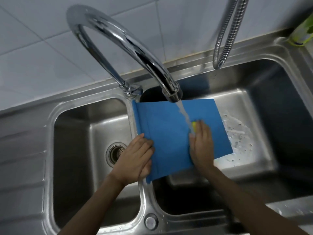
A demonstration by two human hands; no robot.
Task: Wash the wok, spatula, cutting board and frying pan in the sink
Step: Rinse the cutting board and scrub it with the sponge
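a: grip first; left hand [137, 156] curled round the near left edge of the blue cutting board [169, 133], thumb on top, fingers wrapped under; board held tilted over the divider of the double sink [145, 197].

b: and the other hand?

a: right hand [201, 146] lies flat on the board's face, just right of the left hand's hold; fingers fairly straight, pressing a yellow sponge [194, 127] down under the fingertips; water [183, 114] from the tap [172, 94] lands just beyond the sponge.

b: handling?

a: looks thin, stiff, light; wet plastic, so likely slippery; best held at the raised lip along the left edge, where the fingers can hook.

b: further out?

a: drain [116, 152] left of the grip; splashed basin floor to the right; metal hose [225, 39] and a green bottle [303, 31] far beyond.
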